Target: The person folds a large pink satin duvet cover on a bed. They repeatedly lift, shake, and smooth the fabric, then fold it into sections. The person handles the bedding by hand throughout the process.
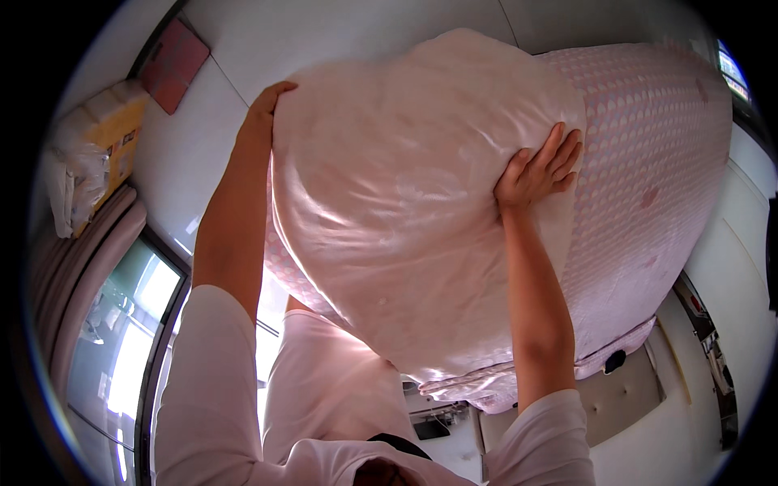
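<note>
A large, pale pink folded quilt (405, 154) with a smooth, slightly shiny surface lies on the bed in front of me, creased across its middle. My left hand (274, 97) is at the quilt's far left corner, fingers bent over the edge and partly hidden there. On the quilt's right side my right hand (541, 168) rests flat, fingers spread and pressed on the cloth, holding nothing. Beneath and to the right spreads a patterned pink bed sheet (648, 154), which also shows at the quilt's left edge.
At the left stand a yellow box (121, 134) with a clear plastic bag (79, 182), a gathered curtain (97, 267) and a bright glass door (134, 324). A red flat panel (173, 66) lies farther back. A padded beige headboard (620, 397) is at lower right, near a dark shelf (709, 356).
</note>
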The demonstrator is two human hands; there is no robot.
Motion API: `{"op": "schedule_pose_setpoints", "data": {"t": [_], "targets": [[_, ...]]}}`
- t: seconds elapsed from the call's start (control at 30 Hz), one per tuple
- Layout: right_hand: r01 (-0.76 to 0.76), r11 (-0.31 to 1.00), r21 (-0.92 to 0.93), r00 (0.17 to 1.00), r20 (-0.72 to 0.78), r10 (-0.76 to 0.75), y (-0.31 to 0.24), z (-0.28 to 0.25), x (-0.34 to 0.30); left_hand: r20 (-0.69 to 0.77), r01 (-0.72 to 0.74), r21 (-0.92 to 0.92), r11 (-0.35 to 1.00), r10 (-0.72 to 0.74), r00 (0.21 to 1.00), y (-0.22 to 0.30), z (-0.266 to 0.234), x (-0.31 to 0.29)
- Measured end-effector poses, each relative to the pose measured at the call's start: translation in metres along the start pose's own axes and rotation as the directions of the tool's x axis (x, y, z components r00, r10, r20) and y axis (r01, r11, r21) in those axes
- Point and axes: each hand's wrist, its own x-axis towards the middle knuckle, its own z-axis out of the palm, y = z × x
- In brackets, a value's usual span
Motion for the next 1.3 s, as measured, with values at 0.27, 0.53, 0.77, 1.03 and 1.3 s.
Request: {"op": "schedule_pose_setpoints", "data": {"t": [0.27,0.53,0.77,1.03,1.3], "targets": [[-0.045,0.995,-0.085,0.999,0.025,0.047,0.001,-0.009,-0.006,0.410,-0.761,0.209,0.614,0.651,0.638,-0.008,0.101,-0.187],[-0.384,0.543,0.747,0.923,0.290,0.253,0.066,-0.158,-0.104,0.876,-0.912,-0.103,-0.398,-0.470,0.106,-0.174,0.120,-0.344],[-0.464,-0.698,0.545,0.522,0.805,0.281,0.143,-0.196,-0.320,0.732,-0.707,-0.306,-0.638,-0.633,0.254,-0.283,0.048,-0.305],[-0.328,-0.682,0.653,0.645,0.683,0.344,0.118,-0.147,-0.370,0.897,-0.695,-0.091,-0.713,-0.362,0.254,-0.305,0.047,-0.306],[-0.502,-0.690,0.522,0.427,0.843,0.328,0.101,-0.166,-0.312,0.902,-0.628,-0.008,-0.778,-0.277,0.332,-0.314,0.042,-0.320]]}}
